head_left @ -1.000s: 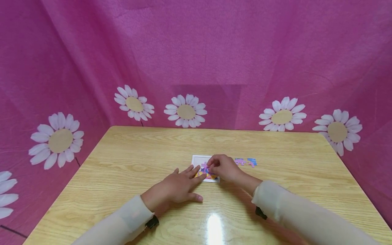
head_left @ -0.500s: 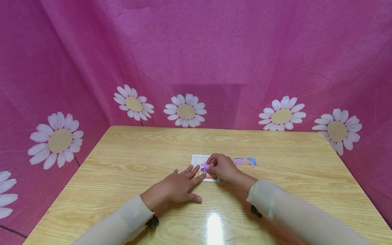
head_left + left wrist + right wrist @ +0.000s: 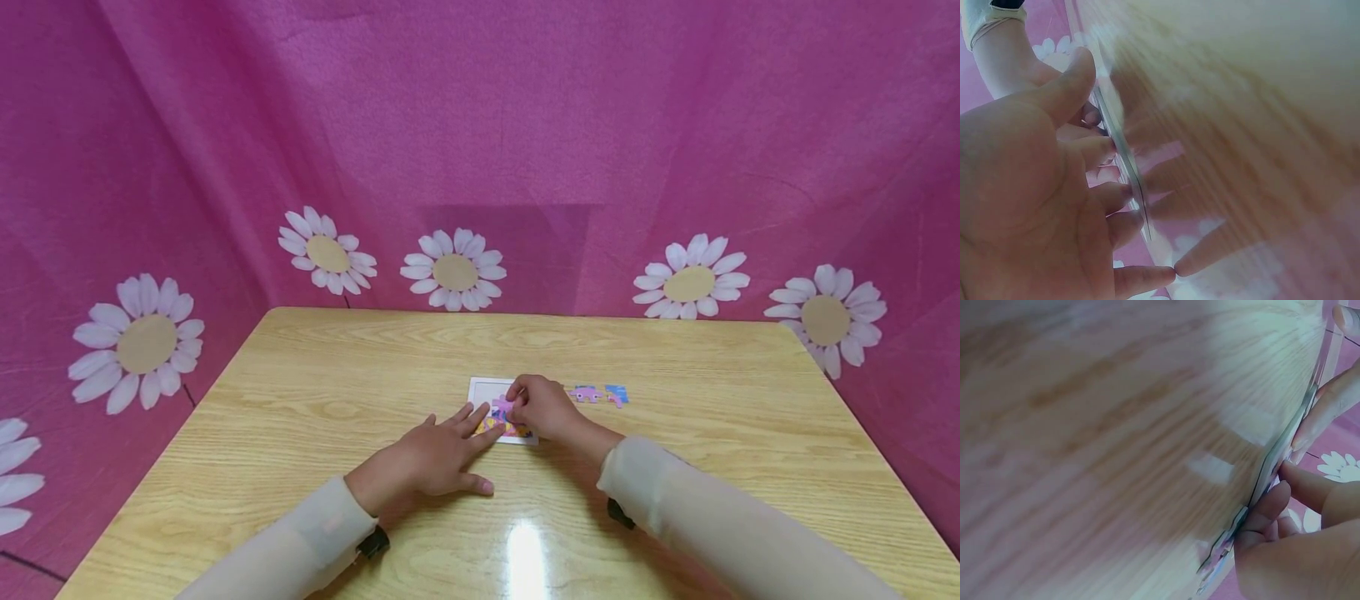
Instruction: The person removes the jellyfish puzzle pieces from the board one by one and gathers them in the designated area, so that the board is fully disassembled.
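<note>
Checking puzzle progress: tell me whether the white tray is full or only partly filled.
Partly filled. The tray shows bare white at its far left; two loose pieces lie on the table.

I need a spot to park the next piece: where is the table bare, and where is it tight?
Bare wood lies left of the white puzzle tray, along the far edge of the light wooden table, and right of the two loose pink-and-blue puzzle pieces. It is crowded at the tray, where the left hand and right hand meet.

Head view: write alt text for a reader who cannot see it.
A person's right hand pinches a pink puzzle piece over a small white puzzle tray on a wooden table, while the left hand lies flat, fingertips at the tray's edge. Two loose pieces lie to the right; a pink daisy backdrop stands behind.
</note>
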The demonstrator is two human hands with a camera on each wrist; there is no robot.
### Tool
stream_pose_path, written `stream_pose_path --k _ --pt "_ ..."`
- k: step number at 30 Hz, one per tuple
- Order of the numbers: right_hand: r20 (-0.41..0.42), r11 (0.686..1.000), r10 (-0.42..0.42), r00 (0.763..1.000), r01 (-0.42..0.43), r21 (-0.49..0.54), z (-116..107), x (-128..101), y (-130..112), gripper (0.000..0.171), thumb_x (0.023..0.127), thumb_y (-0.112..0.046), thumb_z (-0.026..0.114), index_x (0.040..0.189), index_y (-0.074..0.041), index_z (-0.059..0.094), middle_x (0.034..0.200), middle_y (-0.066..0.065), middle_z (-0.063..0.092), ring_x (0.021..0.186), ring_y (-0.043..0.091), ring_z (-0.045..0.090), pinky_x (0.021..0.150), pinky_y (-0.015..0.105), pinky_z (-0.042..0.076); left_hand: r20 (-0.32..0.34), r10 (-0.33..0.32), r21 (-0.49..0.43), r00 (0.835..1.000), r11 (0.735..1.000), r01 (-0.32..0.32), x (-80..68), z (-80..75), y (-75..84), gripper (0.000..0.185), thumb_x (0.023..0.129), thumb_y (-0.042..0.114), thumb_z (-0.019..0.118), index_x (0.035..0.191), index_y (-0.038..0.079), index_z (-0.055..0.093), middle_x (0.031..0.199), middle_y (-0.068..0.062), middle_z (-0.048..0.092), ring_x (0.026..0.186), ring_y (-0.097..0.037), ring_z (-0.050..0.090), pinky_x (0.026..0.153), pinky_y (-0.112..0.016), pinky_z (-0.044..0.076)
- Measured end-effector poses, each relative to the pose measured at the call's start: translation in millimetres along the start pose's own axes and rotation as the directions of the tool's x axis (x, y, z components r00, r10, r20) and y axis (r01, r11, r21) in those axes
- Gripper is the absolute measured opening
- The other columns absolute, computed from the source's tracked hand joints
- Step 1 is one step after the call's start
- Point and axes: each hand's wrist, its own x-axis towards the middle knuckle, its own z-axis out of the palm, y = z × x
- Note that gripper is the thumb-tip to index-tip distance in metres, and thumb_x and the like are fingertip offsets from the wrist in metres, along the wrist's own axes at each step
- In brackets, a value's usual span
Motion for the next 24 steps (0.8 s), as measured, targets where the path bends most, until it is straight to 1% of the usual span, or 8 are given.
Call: stream_pose_path --k 6,13,19,24 --pt "0.007 1.0 0.008 1.0 -0.008 -0.008 0.2 1.0 -1.8 0.014 0.087 0.004 0.075 0.096 -0.002 0.066 0.078 0.003 0.061 0.066 0.013 0.053 0.06 0.024 0.043 0.007 -0.004 0.007 1.0 1.0 0.004 0.5 -0.5 -0.2 0.084 0.096 0.068 0.054 0.165 0.03 0.026 0.174 -0.004 0.009 0.159 -0.027 0.013 0.118 -0.066 0.027" --pt "-0.018 1.0 0.01 1.0 -0.01 -0.009 2.0 3.1 -0.5 0.017 0.085 0.005 0.076 0.095 -0.004 0.065 0.079 0.002 0.061 0.069 0.014 0.054 0.065 0.026 0.044 0.01 -0.007 0.002 1.0 1.0 0.007 0.3 -1.0 0.4 0.084 0.096 0.068 0.055 0.165 0.03 0.026 0.174 -0.004 0.009 0.159 -0.027 0.012 0.118 -0.065 0.027" --pt "-0.052 1.0 -0.01 0.999 0.009 -0.014 0.2 2.5 -2.1 0.019 0.082 0.006 0.077 0.092 -0.005 0.065 0.079 0.003 0.061 0.072 0.015 0.055 0.07 0.028 0.045 0.005 -0.012 -0.003 1.0 1.0 0.012 0.9 -0.1 0.2 0.083 0.096 0.067 0.056 0.165 0.03 0.027 0.174 -0.004 0.009 0.159 -0.026 0.013 0.118 -0.065 0.027" --pt "-0.073 0.999 -0.043 0.996 0.042 -0.024 -1.5 1.3 -1.7 0.015 0.083 0.005 0.077 0.09 -0.005 0.067 0.079 0.003 0.061 0.074 0.015 0.055 0.071 0.03 0.046 0.009 -0.013 0.005 1.0 1.0 0.013 1.0 0.4 0.1 0.083 0.097 0.067 0.055 0.165 0.03 0.025 0.174 -0.004 0.008 0.159 -0.026 0.012 0.118 -0.065 0.028"
